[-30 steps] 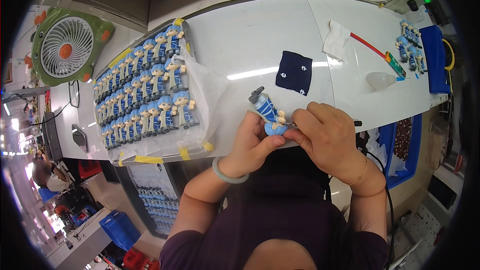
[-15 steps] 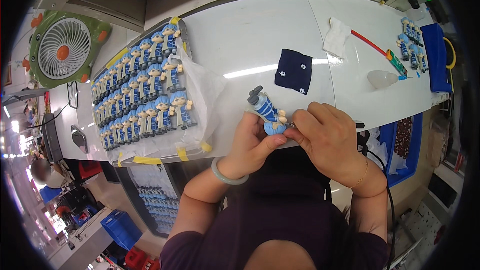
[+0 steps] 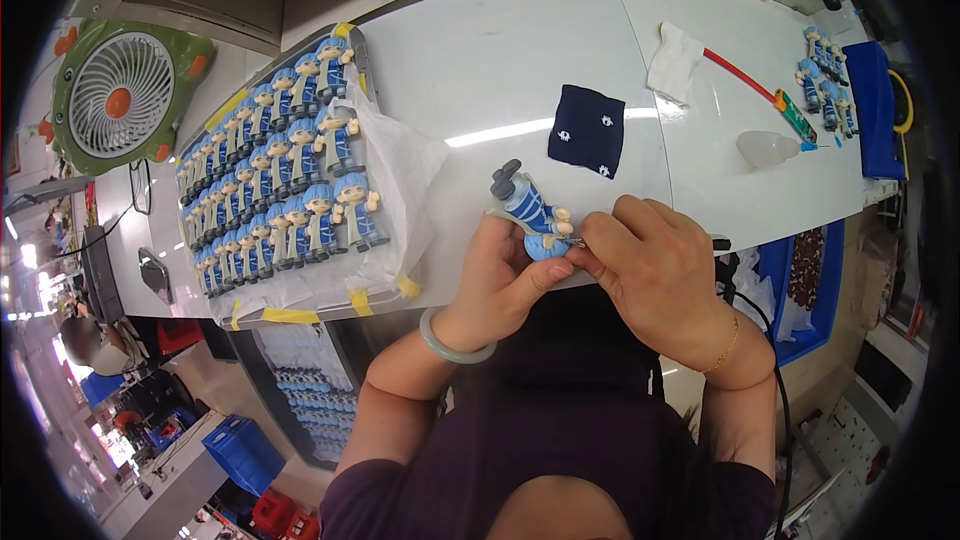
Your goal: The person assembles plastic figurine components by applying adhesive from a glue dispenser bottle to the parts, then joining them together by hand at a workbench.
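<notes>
A small blue-haired figurine (image 3: 528, 210) lies in my left hand (image 3: 503, 280), head toward me and dark shoes pointing away. My left thumb rests by its blue hair. A slim tool (image 3: 720, 244) is gripped in my right hand (image 3: 655, 270); its dark end sticks out past the hand's right side. The tool's thin metal tip meets the figurine near the head, and fingers hide most of it. Beyond the figurine, a dark navy cloth (image 3: 588, 132) with small white motifs lies on the white table (image 3: 480, 60).
A paper-lined tray (image 3: 290, 316) at the left holds rows of similar figurines. The green fan (image 3: 120, 95) stands behind it. At right are a white cloth (image 3: 675, 65), a red-handled tool (image 3: 740, 74), a squeeze bottle (image 3: 767, 148), more figurines (image 3: 825, 80) and a blue bin (image 3: 872, 110).
Both hands stay almost in place, with the figurine still held and the tool tip by its head. The whole view has shifted slightly.
</notes>
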`<state>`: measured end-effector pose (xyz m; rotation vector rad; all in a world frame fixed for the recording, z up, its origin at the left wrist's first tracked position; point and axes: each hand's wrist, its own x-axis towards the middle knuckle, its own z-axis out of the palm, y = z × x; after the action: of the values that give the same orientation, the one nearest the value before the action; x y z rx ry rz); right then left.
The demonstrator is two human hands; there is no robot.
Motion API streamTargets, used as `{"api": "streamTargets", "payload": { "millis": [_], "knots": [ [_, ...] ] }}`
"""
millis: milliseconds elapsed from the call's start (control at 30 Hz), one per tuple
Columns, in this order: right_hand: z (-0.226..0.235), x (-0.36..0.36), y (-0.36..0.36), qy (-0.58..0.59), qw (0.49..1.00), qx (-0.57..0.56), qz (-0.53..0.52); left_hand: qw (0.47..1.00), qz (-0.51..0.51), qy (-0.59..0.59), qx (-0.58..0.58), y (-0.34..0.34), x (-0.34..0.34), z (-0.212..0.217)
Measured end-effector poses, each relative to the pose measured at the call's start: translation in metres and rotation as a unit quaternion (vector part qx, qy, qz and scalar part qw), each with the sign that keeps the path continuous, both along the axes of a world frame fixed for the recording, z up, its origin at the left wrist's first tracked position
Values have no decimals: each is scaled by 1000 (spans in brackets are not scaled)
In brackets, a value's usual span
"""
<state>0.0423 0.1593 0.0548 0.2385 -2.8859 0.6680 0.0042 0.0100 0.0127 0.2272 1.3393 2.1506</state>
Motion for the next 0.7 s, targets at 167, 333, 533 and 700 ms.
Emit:
{"api": "streamTargets", "payload": {
  "millis": [167, 333, 533, 700],
  "knots": [
    [0, 0, 0, -7, 1000, -5, -2, 996, -45, 54, 58, -6, -4, -8],
    [3, -1, 0, -25, 1000, 0, -3, 992, -46, 87, 75, -5, -4, -15],
    [4, 1, -2, -36, 999, 3, -5, 994, -41, 72, 68, -4, -4, -10],
    [1, 1, -2, -25, 999, 3, -20, 993, -44, 78, 74, -6, -3, -17]
  ]
}}
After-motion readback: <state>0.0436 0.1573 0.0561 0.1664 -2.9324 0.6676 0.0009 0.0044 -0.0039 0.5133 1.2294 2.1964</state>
